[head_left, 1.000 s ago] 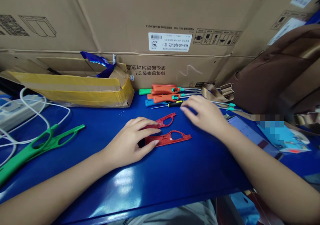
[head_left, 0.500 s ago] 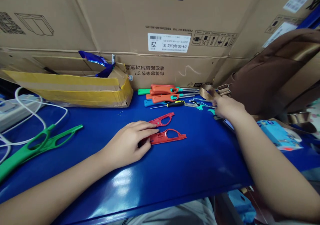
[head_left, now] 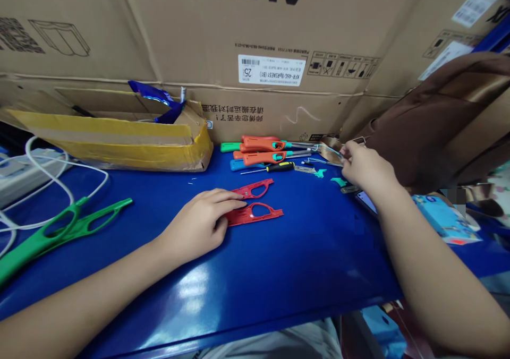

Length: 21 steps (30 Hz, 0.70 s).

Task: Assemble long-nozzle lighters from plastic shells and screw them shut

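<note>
My left hand [head_left: 203, 218] is closed over the left ends of two red plastic lighter casing halves. Its thumb and fingers grip the lower half [head_left: 255, 214], and the fingertips lie at the upper half [head_left: 255, 189]. At the back right, my right hand [head_left: 364, 165] pinches a thin wired lighter part [head_left: 332, 150], raised slightly off the table; the fingers hide its near end. Beside that hand lie small teal plastic pieces [head_left: 338, 181] and a thin metal rod. Orange gas lighters [head_left: 261, 158] with metal tubes are piled just left of it.
A black-and-yellow screwdriver [head_left: 281, 166] lies before the lighters. Green casing halves [head_left: 71, 231] and white cables [head_left: 59, 173] are at left. A taped cardboard box [head_left: 159, 144] stands behind. A brown bag [head_left: 430, 120], a phone [head_left: 366, 201] and a blue packet [head_left: 442, 218] are at right.
My left hand has drawn the red casing halves a little to the left. My right hand has lifted the wired part from among the small pieces on the table.
</note>
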Each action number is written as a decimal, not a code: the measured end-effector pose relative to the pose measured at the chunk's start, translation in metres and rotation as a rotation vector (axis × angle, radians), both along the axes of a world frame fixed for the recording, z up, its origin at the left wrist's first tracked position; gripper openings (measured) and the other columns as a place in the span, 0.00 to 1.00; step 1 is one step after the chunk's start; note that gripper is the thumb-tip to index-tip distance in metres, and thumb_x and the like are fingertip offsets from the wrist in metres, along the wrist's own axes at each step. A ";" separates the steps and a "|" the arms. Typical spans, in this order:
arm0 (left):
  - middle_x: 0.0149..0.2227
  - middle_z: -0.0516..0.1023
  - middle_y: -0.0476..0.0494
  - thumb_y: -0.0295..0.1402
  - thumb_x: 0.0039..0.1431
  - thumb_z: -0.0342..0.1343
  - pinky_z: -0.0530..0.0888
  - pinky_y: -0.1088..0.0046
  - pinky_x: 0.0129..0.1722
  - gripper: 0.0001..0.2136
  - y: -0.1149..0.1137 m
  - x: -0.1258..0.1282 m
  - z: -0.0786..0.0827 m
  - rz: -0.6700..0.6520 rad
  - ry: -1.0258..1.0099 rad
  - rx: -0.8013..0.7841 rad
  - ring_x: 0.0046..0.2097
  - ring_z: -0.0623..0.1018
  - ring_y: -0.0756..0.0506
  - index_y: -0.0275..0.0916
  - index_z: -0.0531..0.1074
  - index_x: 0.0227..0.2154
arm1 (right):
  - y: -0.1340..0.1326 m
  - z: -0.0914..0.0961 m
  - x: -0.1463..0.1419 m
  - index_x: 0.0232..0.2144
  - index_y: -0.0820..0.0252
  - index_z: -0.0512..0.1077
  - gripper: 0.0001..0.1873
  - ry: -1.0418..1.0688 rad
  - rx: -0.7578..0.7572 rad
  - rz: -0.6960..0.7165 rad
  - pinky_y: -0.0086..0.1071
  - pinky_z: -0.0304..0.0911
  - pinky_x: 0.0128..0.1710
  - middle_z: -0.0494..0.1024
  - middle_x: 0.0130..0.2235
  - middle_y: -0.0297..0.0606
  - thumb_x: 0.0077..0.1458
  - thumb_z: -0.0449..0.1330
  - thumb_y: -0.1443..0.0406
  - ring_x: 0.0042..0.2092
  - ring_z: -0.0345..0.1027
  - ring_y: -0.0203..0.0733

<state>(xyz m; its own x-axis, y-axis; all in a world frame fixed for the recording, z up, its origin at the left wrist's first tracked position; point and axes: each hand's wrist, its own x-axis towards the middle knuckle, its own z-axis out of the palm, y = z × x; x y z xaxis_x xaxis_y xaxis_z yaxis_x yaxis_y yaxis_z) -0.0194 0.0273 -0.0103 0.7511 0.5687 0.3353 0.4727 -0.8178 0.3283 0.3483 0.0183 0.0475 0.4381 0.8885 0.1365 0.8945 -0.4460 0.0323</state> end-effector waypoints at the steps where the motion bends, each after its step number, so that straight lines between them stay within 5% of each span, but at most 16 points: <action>1: 0.53 0.82 0.41 0.17 0.50 0.49 0.79 0.51 0.53 0.26 0.001 -0.001 0.000 0.013 -0.007 0.002 0.54 0.80 0.37 0.39 0.79 0.51 | -0.001 0.001 -0.002 0.48 0.54 0.71 0.14 0.023 0.063 0.036 0.40 0.62 0.34 0.81 0.48 0.48 0.61 0.54 0.65 0.47 0.75 0.58; 5: 0.52 0.82 0.41 0.16 0.50 0.48 0.78 0.52 0.53 0.26 0.001 -0.001 0.001 0.046 -0.053 0.000 0.53 0.80 0.38 0.39 0.79 0.49 | -0.009 0.001 -0.018 0.41 0.57 0.72 0.09 0.219 0.333 0.404 0.39 0.65 0.38 0.81 0.39 0.43 0.59 0.56 0.67 0.40 0.74 0.50; 11: 0.47 0.83 0.42 0.24 0.62 0.52 0.77 0.59 0.49 0.14 -0.009 0.004 0.009 0.063 -0.194 -0.002 0.48 0.79 0.41 0.40 0.79 0.47 | -0.033 -0.001 -0.072 0.41 0.56 0.73 0.06 0.474 0.394 0.841 0.41 0.67 0.46 0.80 0.41 0.42 0.64 0.57 0.64 0.43 0.73 0.48; 15: 0.41 0.83 0.43 0.30 0.65 0.57 0.76 0.66 0.45 0.09 -0.012 0.006 0.011 0.084 -0.298 0.026 0.41 0.79 0.45 0.40 0.80 0.44 | -0.048 -0.004 -0.105 0.42 0.56 0.73 0.06 0.708 0.284 0.895 0.36 0.68 0.45 0.79 0.41 0.40 0.66 0.56 0.64 0.42 0.72 0.43; 21: 0.36 0.83 0.45 0.33 0.64 0.59 0.75 0.70 0.40 0.05 -0.012 0.007 0.011 0.105 -0.344 -0.018 0.38 0.79 0.47 0.40 0.78 0.37 | -0.055 -0.007 -0.120 0.41 0.56 0.74 0.10 0.968 0.070 0.737 0.31 0.65 0.31 0.76 0.31 0.34 0.66 0.55 0.61 0.32 0.68 0.39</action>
